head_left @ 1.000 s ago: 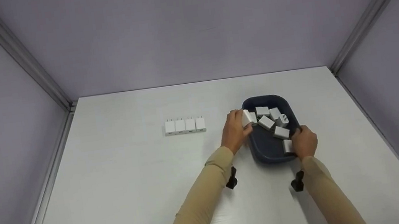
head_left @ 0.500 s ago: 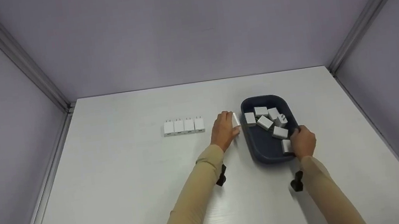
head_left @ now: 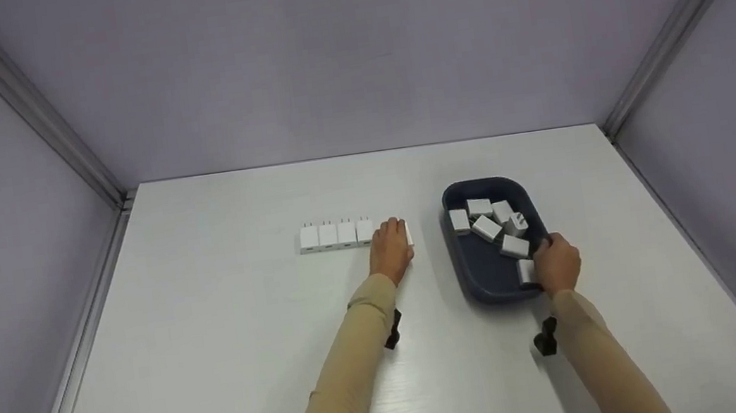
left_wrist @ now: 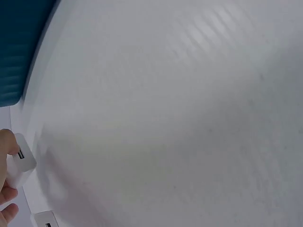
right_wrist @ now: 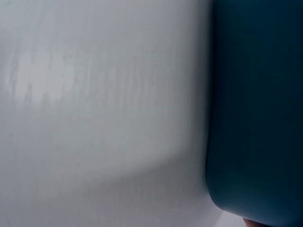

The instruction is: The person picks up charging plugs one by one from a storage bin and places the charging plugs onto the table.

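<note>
My left hand (head_left: 390, 250) pinches a white charger plug (left_wrist: 21, 163) with a USB port on its end, just right of a row of several like plugs (head_left: 337, 235). The row lies side by side on the white table, prongs pointing away from me. At the right, my right hand (head_left: 558, 263) grips the near right rim of a dark blue tray (head_left: 485, 283). Several loose white plugs (head_left: 514, 246) lie jumbled inside it, one partly hidden by the right hand. In the left wrist view, the nearest row plug (left_wrist: 46, 219) shows at the bottom edge.
Grey-violet panels (head_left: 348, 53) enclose the white table (head_left: 215, 340) at the back and both sides. A black wrist camera (head_left: 393, 331) hangs from the left sleeve, and another black camera (head_left: 546, 337) from the right sleeve.
My left hand has carried the plug leftward from over the tray to beside the row's right end. The right hand stays on the tray rim.
</note>
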The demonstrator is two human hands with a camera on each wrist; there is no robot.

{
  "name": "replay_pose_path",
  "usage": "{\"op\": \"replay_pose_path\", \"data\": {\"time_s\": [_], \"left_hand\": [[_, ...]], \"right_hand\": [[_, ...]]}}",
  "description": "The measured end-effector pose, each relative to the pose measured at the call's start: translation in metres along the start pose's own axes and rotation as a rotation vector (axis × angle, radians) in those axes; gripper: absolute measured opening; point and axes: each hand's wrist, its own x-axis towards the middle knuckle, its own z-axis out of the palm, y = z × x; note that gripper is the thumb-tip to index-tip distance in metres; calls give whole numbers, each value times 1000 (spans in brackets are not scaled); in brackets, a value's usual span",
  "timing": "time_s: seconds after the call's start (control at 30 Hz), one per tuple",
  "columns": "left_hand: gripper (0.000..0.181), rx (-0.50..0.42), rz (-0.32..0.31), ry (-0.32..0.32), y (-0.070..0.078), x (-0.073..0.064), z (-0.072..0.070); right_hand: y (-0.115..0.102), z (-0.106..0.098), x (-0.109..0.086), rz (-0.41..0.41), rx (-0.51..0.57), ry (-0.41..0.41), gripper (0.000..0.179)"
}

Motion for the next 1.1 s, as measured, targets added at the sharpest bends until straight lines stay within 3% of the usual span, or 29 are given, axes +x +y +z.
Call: {"op": "replay_pose_path", "data": {"time_s": [0.47,0.73,1.1], "left_hand": [[39,94,6,31,-13,2,13],[34,86,-13,-55,-13,-3,3],[19,164,-20,26,-18,-8,2]], "right_hand": [[0,-4,-3,-8,-30,17,38],[0,-4,-6,6,-9,1,37],[-2,-4,-6,-20,-19,22,37]]}}
